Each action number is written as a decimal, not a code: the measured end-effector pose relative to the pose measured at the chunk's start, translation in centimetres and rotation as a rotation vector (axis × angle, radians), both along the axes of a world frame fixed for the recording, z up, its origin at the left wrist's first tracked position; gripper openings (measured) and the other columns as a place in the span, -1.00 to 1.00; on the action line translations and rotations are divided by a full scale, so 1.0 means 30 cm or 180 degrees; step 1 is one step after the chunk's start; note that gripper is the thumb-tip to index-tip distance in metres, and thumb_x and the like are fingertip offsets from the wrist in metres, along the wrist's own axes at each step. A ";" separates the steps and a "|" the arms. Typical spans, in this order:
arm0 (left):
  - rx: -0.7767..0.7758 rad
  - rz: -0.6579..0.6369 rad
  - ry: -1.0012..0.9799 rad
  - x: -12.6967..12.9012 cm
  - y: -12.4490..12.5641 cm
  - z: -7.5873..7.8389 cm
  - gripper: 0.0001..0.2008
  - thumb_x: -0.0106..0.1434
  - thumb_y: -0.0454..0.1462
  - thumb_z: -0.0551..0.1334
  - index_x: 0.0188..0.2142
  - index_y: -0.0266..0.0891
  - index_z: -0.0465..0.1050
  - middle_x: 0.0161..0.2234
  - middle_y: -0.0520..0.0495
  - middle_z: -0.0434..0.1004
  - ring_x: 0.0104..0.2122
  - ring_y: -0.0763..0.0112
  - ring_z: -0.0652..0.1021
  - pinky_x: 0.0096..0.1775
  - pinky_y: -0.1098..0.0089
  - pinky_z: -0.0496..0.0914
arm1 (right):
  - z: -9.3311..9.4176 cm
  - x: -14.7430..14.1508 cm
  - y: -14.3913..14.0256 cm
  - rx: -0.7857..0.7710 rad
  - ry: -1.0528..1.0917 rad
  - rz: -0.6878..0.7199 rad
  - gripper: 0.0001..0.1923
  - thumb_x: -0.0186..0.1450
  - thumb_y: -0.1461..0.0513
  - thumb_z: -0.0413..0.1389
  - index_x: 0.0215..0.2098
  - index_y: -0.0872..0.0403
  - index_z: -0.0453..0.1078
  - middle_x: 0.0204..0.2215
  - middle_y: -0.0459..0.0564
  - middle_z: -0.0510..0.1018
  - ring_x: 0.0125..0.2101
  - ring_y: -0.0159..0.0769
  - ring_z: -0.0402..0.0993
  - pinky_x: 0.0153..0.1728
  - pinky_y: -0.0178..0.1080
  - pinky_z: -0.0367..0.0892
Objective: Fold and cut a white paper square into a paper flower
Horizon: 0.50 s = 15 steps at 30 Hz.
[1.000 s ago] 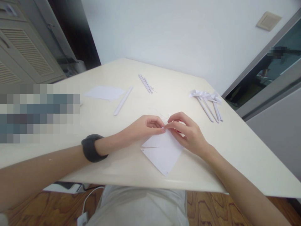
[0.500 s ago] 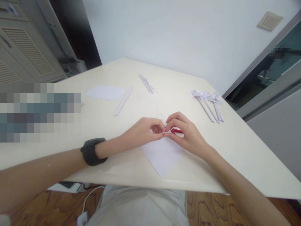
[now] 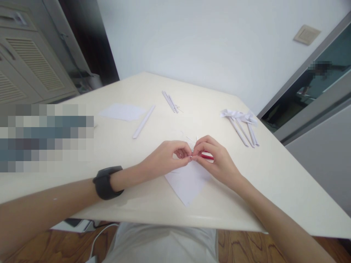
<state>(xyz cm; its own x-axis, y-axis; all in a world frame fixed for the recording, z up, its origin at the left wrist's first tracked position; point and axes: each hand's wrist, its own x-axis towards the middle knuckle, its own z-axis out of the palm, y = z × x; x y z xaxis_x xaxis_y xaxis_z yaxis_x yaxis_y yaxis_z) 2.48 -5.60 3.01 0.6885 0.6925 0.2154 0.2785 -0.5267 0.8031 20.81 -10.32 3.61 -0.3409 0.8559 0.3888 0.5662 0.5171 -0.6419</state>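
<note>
Head view shows a cream desk [image 3: 274, 171] filling the middle of the frame, with a white paper sheet [image 3: 186, 182] lying just below centre, one corner pointing toward the lower edge. A second ago that sheet showed as two stacked triangular flaps with a crease between them; now it reads as a single, narrower pointed shape, so its upper part has been gathered up under the fingers (rolled or folded tighter, though the fingers hide exactly how).

Both hands have stayed at the sheet's upper corner and drawn closer together. Left hand [image 3: 167, 157] is pinched shut on the paper's top edge, thumb against fingertips; right hand [image 3: 216, 160] is likewise pinched on it, their fingertips touching at centre frame. A red stick [image 3: 206, 156], hidden a second ago, now peeks out beneath the right hand's fingers, so the paper seems to be getting wound around it.

Toward the right of the frame sits a cluster of finished paper rolls [image 3: 242, 126]. One single roll [image 3: 144, 121] lies left of centre, beside a flat spare sheet [image 3: 122, 111], and thin sticks [image 3: 170, 101] rest at upper centre.
</note>
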 end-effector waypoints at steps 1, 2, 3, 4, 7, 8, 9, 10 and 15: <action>0.0000 0.0014 -0.0022 0.000 -0.002 0.002 -0.87 0.19 -0.24 0.13 -0.38 -0.23 0.40 -0.41 0.03 0.46 -0.38 0.44 0.45 -0.27 0.43 0.33 | 0.000 -0.002 0.000 -0.0003 0.0047 -0.0025 -0.97 0.23 0.31 0.09 -0.37 0.06 0.32 -0.28 -0.05 0.32 -0.32 -0.40 0.35 -0.34 -0.31 0.36; 0.0002 0.0023 -0.0046 0.001 -0.003 0.005 -0.85 0.19 -0.22 0.12 -0.39 -0.23 0.40 -0.41 0.03 0.46 -0.38 0.44 0.45 -0.28 0.43 0.33 | -0.001 -0.004 -0.001 -0.0003 0.0094 -0.0049 -0.97 0.23 0.30 0.09 -0.38 0.07 0.32 -0.29 -0.05 0.32 -0.33 -0.40 0.35 -0.35 -0.31 0.36; 0.0009 0.0029 -0.0070 0.001 -0.005 0.007 -0.84 0.20 -0.20 0.12 -0.39 -0.24 0.40 -0.41 0.02 0.46 -0.38 0.44 0.44 -0.28 0.43 0.33 | -0.001 -0.006 -0.002 -0.0001 0.0137 -0.0069 -0.97 0.23 0.29 0.09 -0.39 0.07 0.32 -0.30 -0.05 0.32 -0.33 -0.40 0.35 -0.35 -0.31 0.36; 0.0025 0.0033 -0.0091 0.001 -0.007 0.008 -0.82 0.20 -0.18 0.12 -0.39 -0.23 0.40 -0.41 0.02 0.46 -0.38 0.44 0.44 -0.28 0.43 0.33 | -0.001 -0.009 -0.003 0.0000 0.0174 -0.0084 -0.96 0.24 0.28 0.09 -0.39 0.07 0.32 -0.30 -0.05 0.32 -0.33 -0.39 0.36 -0.36 -0.30 0.36; 0.0079 0.0067 -0.0111 0.001 -0.011 0.012 -0.81 0.21 -0.17 0.12 -0.39 -0.23 0.40 -0.41 0.02 0.46 -0.37 0.43 0.44 -0.28 0.42 0.33 | -0.001 -0.015 -0.006 0.0006 0.0234 -0.0122 -0.94 0.25 0.26 0.09 -0.39 0.07 0.32 -0.30 -0.04 0.33 -0.34 -0.38 0.35 -0.36 -0.29 0.35; 0.0089 0.0087 -0.0109 0.002 -0.013 0.013 -0.81 0.21 -0.17 0.11 -0.39 -0.22 0.40 -0.41 0.02 0.46 -0.38 0.42 0.44 -0.28 0.42 0.33 | -0.001 -0.017 -0.007 0.0013 0.0242 -0.0138 -0.94 0.25 0.25 0.08 -0.39 0.07 0.32 -0.30 -0.04 0.33 -0.34 -0.38 0.35 -0.37 -0.29 0.34; 0.0095 0.0103 -0.0109 0.002 -0.014 0.014 -0.80 0.21 -0.17 0.11 -0.39 -0.22 0.41 -0.41 0.02 0.46 -0.38 0.42 0.45 -0.28 0.42 0.33 | -0.001 -0.018 -0.008 0.0023 0.0248 -0.0157 -0.94 0.25 0.25 0.08 -0.39 0.07 0.32 -0.30 -0.04 0.33 -0.34 -0.37 0.36 -0.37 -0.29 0.34; 0.0102 0.0111 -0.0114 0.002 -0.015 0.016 -0.80 0.22 -0.16 0.11 -0.39 -0.22 0.41 -0.41 0.02 0.46 -0.38 0.42 0.45 -0.28 0.42 0.33 | -0.002 -0.019 -0.009 0.0036 0.0257 -0.0168 -0.94 0.25 0.25 0.08 -0.40 0.07 0.32 -0.30 -0.04 0.33 -0.34 -0.37 0.36 -0.37 -0.29 0.33; 0.0227 0.0095 -0.0177 0.002 -0.020 0.023 -0.78 0.22 -0.15 0.12 -0.39 -0.23 0.42 -0.40 0.03 0.46 -0.36 0.44 0.45 -0.27 0.44 0.32 | -0.002 -0.020 -0.009 0.0062 0.0329 -0.0166 -0.93 0.24 0.25 0.10 -0.40 0.08 0.32 -0.31 -0.04 0.33 -0.32 -0.38 0.35 -0.33 -0.29 0.33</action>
